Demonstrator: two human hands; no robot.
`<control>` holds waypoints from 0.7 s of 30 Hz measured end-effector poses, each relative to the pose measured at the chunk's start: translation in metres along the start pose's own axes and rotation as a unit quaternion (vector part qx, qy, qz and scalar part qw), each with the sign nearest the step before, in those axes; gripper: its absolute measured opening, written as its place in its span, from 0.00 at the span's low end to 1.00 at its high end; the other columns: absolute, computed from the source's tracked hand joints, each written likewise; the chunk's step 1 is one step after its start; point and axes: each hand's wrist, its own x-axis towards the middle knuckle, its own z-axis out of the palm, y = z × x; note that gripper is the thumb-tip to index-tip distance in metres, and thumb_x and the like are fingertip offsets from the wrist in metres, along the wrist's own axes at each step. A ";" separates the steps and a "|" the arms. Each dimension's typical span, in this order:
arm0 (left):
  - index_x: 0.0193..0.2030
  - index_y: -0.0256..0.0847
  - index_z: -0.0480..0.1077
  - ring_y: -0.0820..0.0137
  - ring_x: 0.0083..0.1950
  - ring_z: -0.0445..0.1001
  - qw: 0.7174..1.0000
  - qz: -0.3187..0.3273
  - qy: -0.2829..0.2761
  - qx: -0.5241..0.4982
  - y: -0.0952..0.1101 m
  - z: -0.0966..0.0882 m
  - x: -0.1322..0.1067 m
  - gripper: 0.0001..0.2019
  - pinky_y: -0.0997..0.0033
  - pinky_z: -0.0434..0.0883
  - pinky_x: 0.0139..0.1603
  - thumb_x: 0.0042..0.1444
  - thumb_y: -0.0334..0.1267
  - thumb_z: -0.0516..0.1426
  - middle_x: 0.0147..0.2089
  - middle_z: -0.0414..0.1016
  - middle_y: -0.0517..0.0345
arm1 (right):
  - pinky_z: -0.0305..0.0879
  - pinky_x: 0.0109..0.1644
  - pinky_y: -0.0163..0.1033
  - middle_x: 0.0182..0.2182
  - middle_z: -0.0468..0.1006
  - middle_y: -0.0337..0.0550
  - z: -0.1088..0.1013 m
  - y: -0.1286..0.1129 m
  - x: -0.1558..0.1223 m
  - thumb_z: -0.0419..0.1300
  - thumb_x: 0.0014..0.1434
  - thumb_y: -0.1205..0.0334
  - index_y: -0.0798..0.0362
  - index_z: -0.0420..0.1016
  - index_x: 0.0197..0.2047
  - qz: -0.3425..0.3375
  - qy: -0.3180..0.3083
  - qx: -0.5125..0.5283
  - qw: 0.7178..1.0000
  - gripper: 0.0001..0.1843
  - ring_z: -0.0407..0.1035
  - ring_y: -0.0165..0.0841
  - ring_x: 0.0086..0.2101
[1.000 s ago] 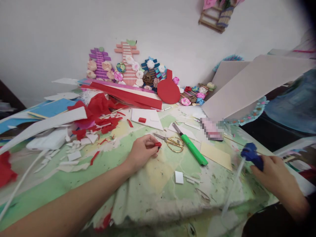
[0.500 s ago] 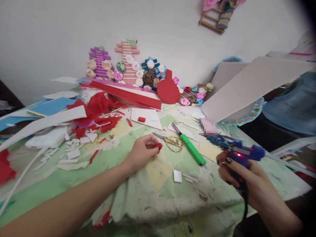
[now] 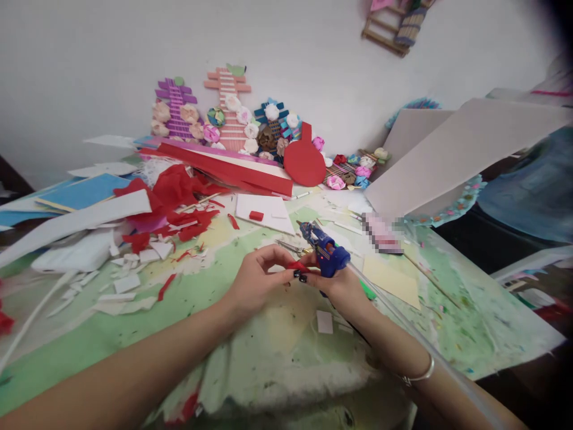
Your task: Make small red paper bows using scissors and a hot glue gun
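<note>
My left hand [image 3: 257,279] is closed, pinching a small red piece [image 3: 296,266] between thumb and fingertips over the middle of the table. Right beside it, my right hand [image 3: 344,289] grips a blue hot glue gun [image 3: 330,254], its nozzle pointing up and to the left, a clear glue stick [image 3: 403,319] trailing from its back. The right thumb and a fingertip meet the same red piece. Behind the hands, scissors [image 3: 290,245] lie mostly covered. Only the end of a green utility knife [image 3: 368,291] shows past the right hand. A small white square [image 3: 324,322] lies just below.
White board [image 3: 264,206] with a red block [image 3: 256,215] on it lies behind the hands. Red and white scraps [image 3: 188,224] crowd the left, near a white power strip [image 3: 74,251]. Against the wall stand a red paddle shape [image 3: 304,161] and flower-decorated crafts [image 3: 230,113].
My right hand has swung left with the glue gun, from the right side of the table to the red piece, where both hands now meet. The scissors and knife are now mostly covered.
</note>
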 end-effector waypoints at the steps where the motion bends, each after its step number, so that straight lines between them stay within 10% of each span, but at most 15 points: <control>1: 0.29 0.35 0.70 0.75 0.31 0.71 1.000 -0.001 -0.002 -0.004 0.001 0.000 0.000 0.07 0.77 0.72 0.32 0.43 0.32 0.65 0.30 0.72 0.61 | 0.65 0.45 0.43 0.34 0.77 0.41 0.002 0.000 0.000 0.68 0.45 0.60 0.52 0.73 0.34 -0.015 0.010 -0.011 1.000 0.12 0.71 0.36 0.37; 21: 0.29 0.41 0.81 0.66 0.31 0.76 0.982 0.022 -0.115 0.145 0.026 -0.013 0.002 0.05 0.72 0.74 0.31 0.48 0.33 0.61 0.30 0.80 0.54 | 0.61 0.36 0.36 0.30 0.72 0.37 -0.018 0.004 -0.001 0.64 0.49 0.68 0.52 0.71 0.32 -0.071 -0.076 -0.004 0.995 0.06 0.65 0.30 0.31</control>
